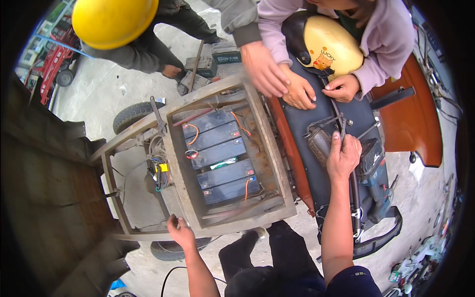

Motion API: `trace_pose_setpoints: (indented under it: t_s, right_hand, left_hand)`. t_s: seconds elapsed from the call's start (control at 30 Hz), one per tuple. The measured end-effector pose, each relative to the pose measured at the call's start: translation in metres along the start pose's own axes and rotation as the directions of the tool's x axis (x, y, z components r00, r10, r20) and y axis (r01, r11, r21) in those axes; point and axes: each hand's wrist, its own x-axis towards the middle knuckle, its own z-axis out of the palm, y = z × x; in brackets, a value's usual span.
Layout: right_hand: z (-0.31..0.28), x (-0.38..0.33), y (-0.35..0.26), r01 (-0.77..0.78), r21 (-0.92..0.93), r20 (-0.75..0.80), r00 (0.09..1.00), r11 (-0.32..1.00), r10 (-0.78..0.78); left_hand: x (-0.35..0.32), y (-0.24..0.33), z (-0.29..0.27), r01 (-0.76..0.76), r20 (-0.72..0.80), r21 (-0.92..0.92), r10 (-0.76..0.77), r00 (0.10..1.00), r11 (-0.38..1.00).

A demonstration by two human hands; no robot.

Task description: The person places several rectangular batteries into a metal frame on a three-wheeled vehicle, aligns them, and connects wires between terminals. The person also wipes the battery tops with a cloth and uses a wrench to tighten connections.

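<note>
My right hand is closed around a slim metal tool above the black seat; its exact kind is not clear. Beside those fingers lies a dark, worn cylindrical part. My left hand is curled at the near rail of the rusty metal frame, and what its fingers hold, if anything, cannot be made out. Within the frame's bay sit several dark batteries with orange wires. A wrench rests across the frame's far rail.
A teal-and-black cordless power tool lies right of the seat. Opposite, a person in pink leans over a yellow helmet, near a grey-sleeved hand. Someone in a yellow hard hat bends at far left. Loose wires hang inside the frame.
</note>
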Motion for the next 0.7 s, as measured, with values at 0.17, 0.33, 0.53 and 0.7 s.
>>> trace_pose_setpoints:
  t_s: [0.17,0.33,0.53,0.7]
  right_hand:
    - [-0.003,0.003,-0.004,-0.004,0.012,0.022,1.000,1.000,0.004]
    - [-0.004,0.006,-0.005,-0.003,0.017,0.002,1.000,1.000,0.003]
    - [-0.008,0.005,-0.003,-0.049,0.066,0.045,0.998,0.997,0.047]
    - [-0.009,0.002,-0.001,-0.054,0.184,-0.029,0.998,0.981,0.060]
  left_hand:
    - [0.045,0.143,-0.034,0.213,0.017,-0.664,-0.270,0.963,0.716]
    - [0.060,0.278,-0.049,-0.197,0.130,-0.431,0.277,0.952,0.881]
    - [0.072,0.300,-0.047,-0.878,0.846,0.131,0.410,0.342,0.461]
    - [0.111,0.251,0.012,-0.938,0.948,0.181,0.203,0.247,0.295]
